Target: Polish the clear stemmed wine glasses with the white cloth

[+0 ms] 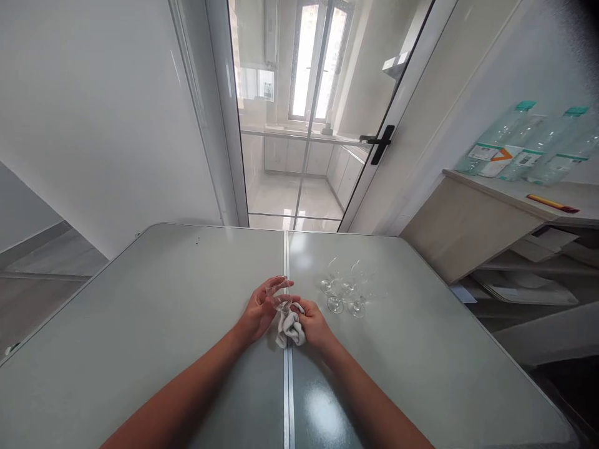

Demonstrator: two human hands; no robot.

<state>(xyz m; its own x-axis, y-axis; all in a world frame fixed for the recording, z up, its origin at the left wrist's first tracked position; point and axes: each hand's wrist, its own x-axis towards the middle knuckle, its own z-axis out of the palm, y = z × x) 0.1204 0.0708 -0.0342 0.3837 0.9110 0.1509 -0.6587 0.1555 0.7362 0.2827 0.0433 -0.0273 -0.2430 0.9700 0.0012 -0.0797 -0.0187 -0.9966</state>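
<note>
Near the table's middle seam, my left hand (259, 310) has its fingers curved round the bowl of a clear wine glass (279, 300), which is tilted. My right hand (312, 321) is closed on a crumpled white cloth (292, 328) at the glass's lower part. The cloth hangs in folds below the glass and hides its stem and foot. To the right of my right hand stand several clear stemmed glasses (356, 305), grouped close together with their round feet on the table.
The grey-green table (154, 349) has a metal seam (287, 399) down its middle. Beyond its far edge is a glazed door with a black handle (382, 144). At right, a wooden shelf (496, 218) carries several plastic bottles (528, 153) and a yellow-and-red stick-like item (552, 203).
</note>
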